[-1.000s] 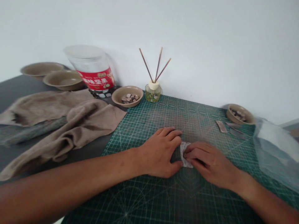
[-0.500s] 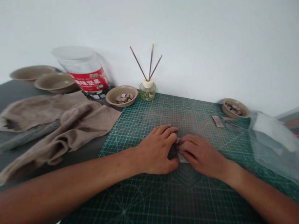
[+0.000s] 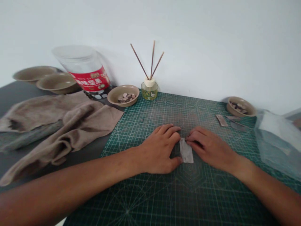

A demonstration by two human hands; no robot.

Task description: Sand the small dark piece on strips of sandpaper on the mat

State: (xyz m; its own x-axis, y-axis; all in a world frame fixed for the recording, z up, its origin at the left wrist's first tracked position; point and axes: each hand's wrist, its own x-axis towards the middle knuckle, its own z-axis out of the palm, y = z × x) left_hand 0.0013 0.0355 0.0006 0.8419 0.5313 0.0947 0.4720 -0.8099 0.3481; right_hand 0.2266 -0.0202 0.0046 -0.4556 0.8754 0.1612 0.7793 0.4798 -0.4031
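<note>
A small pale grey rectangular strip (image 3: 186,152) lies flat on the green cutting mat (image 3: 141,194) between my hands. My left hand (image 3: 161,150) rests palm down along its left side, fingers spread. The index fingertip is by the strip's upper left corner and the thumb tip by its lower left edge. At the upper right corner of the strip is my right hand (image 3: 207,144), its thumb and fingers drawn together in a pinch. A tiny dark spot shows at those fingertips, too small to name.
Bowls of small pieces stand at the back left (image 3: 123,95) and right (image 3: 241,106). Between them is a reed diffuser (image 3: 150,89). A red-labelled jar (image 3: 90,78) and brown cloth (image 3: 94,122) are left. Small brown strips (image 3: 221,120) and a clear bag (image 3: 275,141) lie right.
My right hand has shifted slightly right and up, uncovering most of the grey strip. My left hand stays nearly in place. The view has moved a little.
</note>
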